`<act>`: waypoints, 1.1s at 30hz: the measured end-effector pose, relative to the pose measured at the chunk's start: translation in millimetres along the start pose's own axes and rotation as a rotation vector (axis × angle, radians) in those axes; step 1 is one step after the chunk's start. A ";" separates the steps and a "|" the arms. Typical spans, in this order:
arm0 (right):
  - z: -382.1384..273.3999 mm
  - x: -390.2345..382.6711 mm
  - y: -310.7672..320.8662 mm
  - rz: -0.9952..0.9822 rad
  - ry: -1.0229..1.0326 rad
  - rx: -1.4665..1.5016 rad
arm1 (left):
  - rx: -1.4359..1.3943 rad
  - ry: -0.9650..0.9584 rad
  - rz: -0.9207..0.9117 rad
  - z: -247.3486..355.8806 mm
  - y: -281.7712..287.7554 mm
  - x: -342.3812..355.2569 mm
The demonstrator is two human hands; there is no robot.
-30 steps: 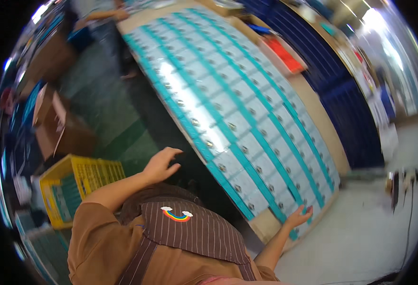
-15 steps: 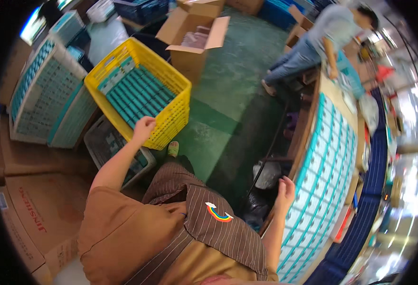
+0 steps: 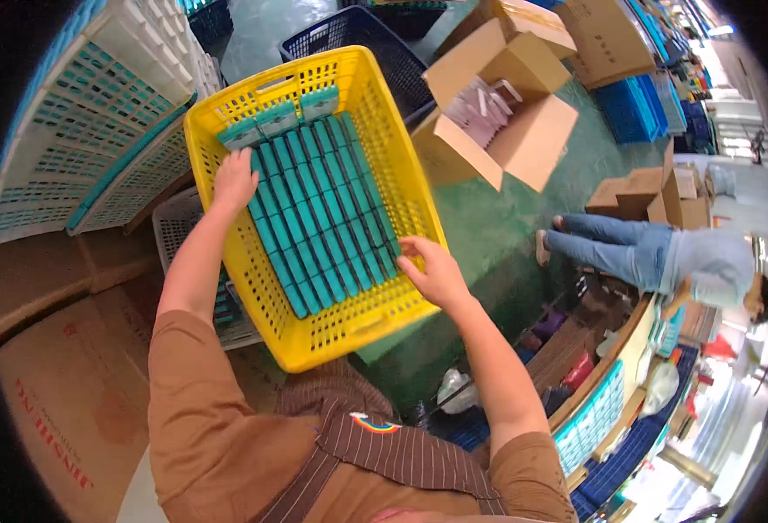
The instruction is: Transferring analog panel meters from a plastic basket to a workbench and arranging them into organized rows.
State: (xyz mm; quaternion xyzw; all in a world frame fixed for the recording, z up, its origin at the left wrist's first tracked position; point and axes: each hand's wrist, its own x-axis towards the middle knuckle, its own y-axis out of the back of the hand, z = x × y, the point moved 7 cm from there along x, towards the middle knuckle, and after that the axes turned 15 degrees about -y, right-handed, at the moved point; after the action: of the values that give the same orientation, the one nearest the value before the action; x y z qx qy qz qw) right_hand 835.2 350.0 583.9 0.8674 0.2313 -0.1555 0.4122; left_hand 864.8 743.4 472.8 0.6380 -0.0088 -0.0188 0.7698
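Note:
A yellow plastic crate (image 3: 314, 353) stands in front of me, holding rows of long teal strips (image 3: 318, 209) with dark lines between them. Across the crate's far end lie several flat teal-grey pieces (image 3: 277, 118). My left hand (image 3: 235, 180) reaches in over the left wall; its fingers are bent together at the left edge of the teal strips, and what lies under the fingertips is hidden. Over the right wall comes my right hand (image 3: 432, 272), thumb and fingers apart and curved toward the right side of the strips, with nothing seen between them.
White-and-teal stacked trays (image 3: 96, 113) rise at the left, above brown cartons (image 3: 70, 375). A grey crate (image 3: 174, 222) sits partly under the yellow one. Beyond are a dark blue crate (image 3: 349, 35) and an open cardboard box (image 3: 536, 131). A person (image 3: 663, 261) stands by the workbench at right.
I have turned from the bench toward the yellow crate, which now sits nearer and more central. My right hand has moved from beside the bench to the crate; my left has reached further in.

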 end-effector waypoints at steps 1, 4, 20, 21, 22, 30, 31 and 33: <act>-14.5 35.6 -9.1 -0.004 0.089 -0.046 | 0.125 -0.065 0.009 -8.0 -2.7 19.0; -49.5 137.9 -41.0 0.048 0.265 -0.170 | 0.307 -0.119 0.105 -41.8 -31.0 63.9; -117.4 363.4 -138.7 0.541 0.631 -0.787 | 0.281 -0.222 0.174 -67.2 -86.1 103.2; -111.3 360.7 -134.6 0.531 0.545 -0.795 | 0.279 -0.238 0.180 -69.1 -87.2 109.9; -105.3 352.4 -130.8 0.517 0.456 -0.799 | 0.279 -0.278 0.178 -73.0 -93.3 112.5; -37.3 139.1 -48.1 0.054 -0.019 0.096 | -0.018 -0.276 0.070 -45.3 -63.2 95.9; -29.9 102.2 -39.8 -0.014 -0.076 0.290 | -0.096 -0.255 0.117 -47.5 -51.8 80.8; 22.3 25.1 -11.2 0.054 -0.206 0.423 | -0.243 0.036 0.006 -26.5 -50.4 83.9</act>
State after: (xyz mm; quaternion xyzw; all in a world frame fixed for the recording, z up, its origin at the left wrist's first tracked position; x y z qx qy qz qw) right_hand 848.8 345.5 551.5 0.9199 0.1269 -0.2774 0.2466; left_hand 948.7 756.7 417.5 0.5403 0.0056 -0.0060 0.8414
